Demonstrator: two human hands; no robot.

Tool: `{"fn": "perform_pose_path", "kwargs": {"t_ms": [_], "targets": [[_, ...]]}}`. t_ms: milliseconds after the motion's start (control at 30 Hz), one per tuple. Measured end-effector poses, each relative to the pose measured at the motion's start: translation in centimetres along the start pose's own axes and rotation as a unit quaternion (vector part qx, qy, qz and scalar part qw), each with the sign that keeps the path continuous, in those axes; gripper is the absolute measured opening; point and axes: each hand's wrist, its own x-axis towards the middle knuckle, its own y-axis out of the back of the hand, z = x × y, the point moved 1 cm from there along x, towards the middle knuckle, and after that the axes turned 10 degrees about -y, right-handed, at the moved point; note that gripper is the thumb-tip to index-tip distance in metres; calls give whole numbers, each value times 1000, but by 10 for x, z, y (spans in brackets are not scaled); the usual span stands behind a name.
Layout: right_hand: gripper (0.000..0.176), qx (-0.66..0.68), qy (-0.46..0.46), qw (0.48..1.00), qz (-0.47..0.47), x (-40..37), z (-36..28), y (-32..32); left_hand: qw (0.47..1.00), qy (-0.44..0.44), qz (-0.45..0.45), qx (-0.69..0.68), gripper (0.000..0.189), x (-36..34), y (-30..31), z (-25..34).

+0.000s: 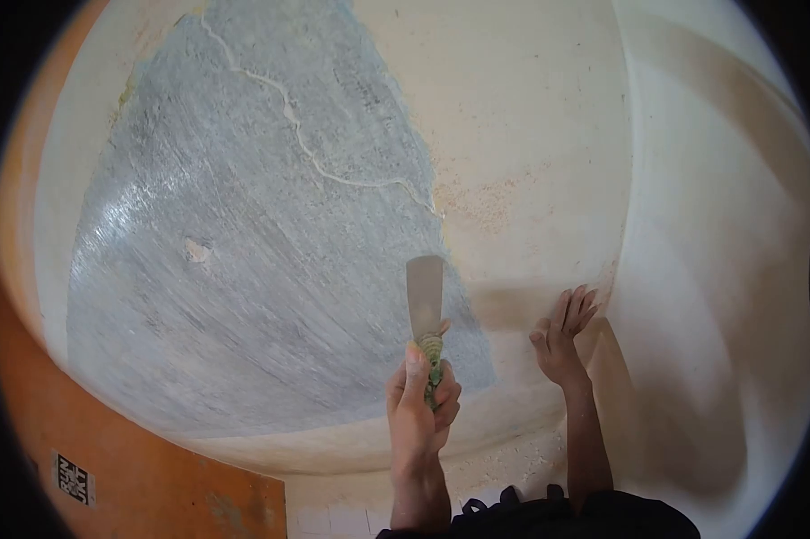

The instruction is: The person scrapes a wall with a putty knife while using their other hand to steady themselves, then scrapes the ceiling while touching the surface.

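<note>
dark clothing (549, 514): at 6 o'clock, nearest the camera, with both forearms rising from it.
left hand (421, 404): just above, a little left of 6 o'clock, closed tight round the scraper's handle, thumb laid up along it.
scraper (425, 292): upright in the left hand. its metal blade points to 12 o'clock, and the tip meets the wall at the right edge of the grey patch.
right hand (562, 337): at 4 o'clock from the blade, holding nothing, fingers spread flat against the cream paint.
grey patch (243, 269): bare scraped wall from centre out to 10 o'clock; a pale crack line (306, 153) wanders across its top.
cream paint (531, 135): from 12 to 3 o'clock.
orange band (154, 467): at 8 o'clock, carrying a small black-and-white tag (73, 476).
</note>
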Motion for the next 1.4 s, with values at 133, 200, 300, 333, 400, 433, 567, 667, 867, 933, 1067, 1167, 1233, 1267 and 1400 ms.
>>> {"fn": "perform_pose_path", "kwargs": {"t_ms": [133, 200, 300, 333, 400, 433, 567, 667, 867, 933, 1067, 1167, 1233, 1267, 1400], "targets": [[88, -3, -7, 1000, -8, -2, -3, 3, 1000, 5, 16, -23, 57, 0, -9, -4], [92, 6, -4, 1000, -13, -6, -1, 1, 998, 17, 23, -54, 57, -13, -6, -19], [92, 6, 10, 1000, -5, -3, 2, 1, 995, 19, 2, -98, 57, -4, -15, -27], [93, 11, -1, 1000, -12, -3, 2, 2, 994, 11, -8, -110, 57, -3, -18, -26], [93, 15, -9, 1000, -24, -6, 1, 1, 992, 9, 3, -126, 56, -6, -21, -33], [93, 12, -10, 999, -28, -6, 2, 1, 990, 7, 8, -142, 56, -6, -23, -38], [93, 19, -9, 999, -27, -4, 3, 2, 978, 14, -13, -206, 56, -9, -24, -55], [93, 14, -5, 1000, -27, -4, 2, 3, 977, 1, 1, -215, 56, -5, -35, -60], [94, 11, 10, 999, -32, -6, 11, 0, 971, -33, -4, -238, 57, 8, -43, -69], [94, 17, 5, 999, -42, -7, 8, 1, 969, -46, 3, -243, 59, 9, -50, -68], [94, 21, 17, 999, -45, -7, 12, 2, 967, -28, 24, -253, 58, 4, -55, -68], [94, 25, 20, 998, -45, -7, 13, 3, 963, -47, 23, -265, 58, 8, -61, -69], [95, 21, 22, 998, -48, -9, 16, 2, 967, -47, 24, -249, 57, 7, -56, -71], [95, 19, 22, 998, -51, -8, 17, 1, 967, -48, 23, -249, 57, 8, -57, -71], [95, 24, 45, 998, -35, -11, 17, 1, 966, -58, 24, -251, 57, 16, -66, -53]]}}
